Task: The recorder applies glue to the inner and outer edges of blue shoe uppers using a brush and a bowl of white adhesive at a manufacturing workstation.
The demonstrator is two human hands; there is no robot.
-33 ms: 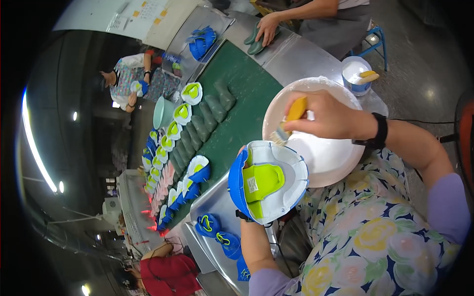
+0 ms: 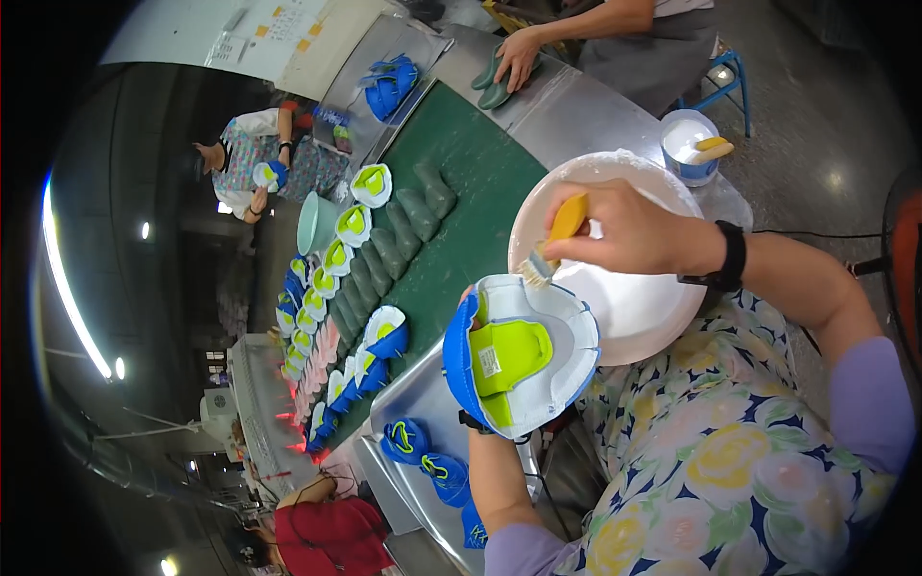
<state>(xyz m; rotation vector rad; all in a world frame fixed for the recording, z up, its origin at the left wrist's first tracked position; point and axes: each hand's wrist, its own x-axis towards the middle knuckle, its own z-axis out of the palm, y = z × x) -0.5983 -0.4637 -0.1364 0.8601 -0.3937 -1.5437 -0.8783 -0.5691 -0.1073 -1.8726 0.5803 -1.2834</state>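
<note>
The blue-and-white shoe upper [image 2: 464, 363] is held beside the pale basin [image 2: 531, 213] by the left hand [image 2: 467, 293], its grip too hidden to tell, while the right hand [image 2: 624, 230] pinches a yellow-handled paintbrush [image 2: 569, 218] near its rim.

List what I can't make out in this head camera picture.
All in the head view:
Left hand: mostly hidden behind the blue shoe upper it holds.
Bottom of the basin: covered by white material.
Co-worker by the blue stool: head cut off by the upper edge.
Distant uppers: too small and blurred to count exactly.
</note>
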